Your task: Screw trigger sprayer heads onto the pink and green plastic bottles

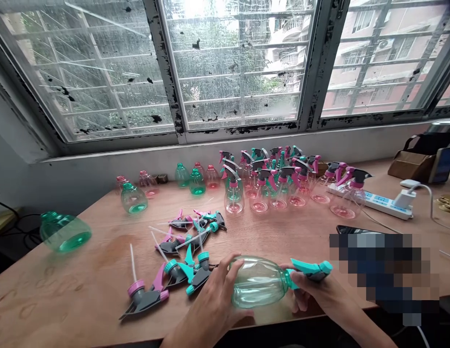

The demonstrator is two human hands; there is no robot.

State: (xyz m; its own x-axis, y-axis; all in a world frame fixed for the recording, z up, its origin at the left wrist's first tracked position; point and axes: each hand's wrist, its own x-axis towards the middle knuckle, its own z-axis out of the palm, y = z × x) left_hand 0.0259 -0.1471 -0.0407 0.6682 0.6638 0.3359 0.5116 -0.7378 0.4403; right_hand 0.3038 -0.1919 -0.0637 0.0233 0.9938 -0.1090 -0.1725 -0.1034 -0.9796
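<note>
A clear green spray bottle lies sideways in the air above the table's front edge. My left hand wraps around its base end. At the neck, my right hand is closed on the teal and grey trigger sprayer, which sits at the bottle's mouth; whether it is fully screwed on I cannot tell. Left of my left hand lie several loose sprayer heads, among them a pink and grey trigger head with its tube pointing up and a teal one.
Bottles without heads, such as a green one, stand at the left and back. Several bottles with sprayers crowd the back middle. A power strip and a phone lie at the right. Windows rise behind.
</note>
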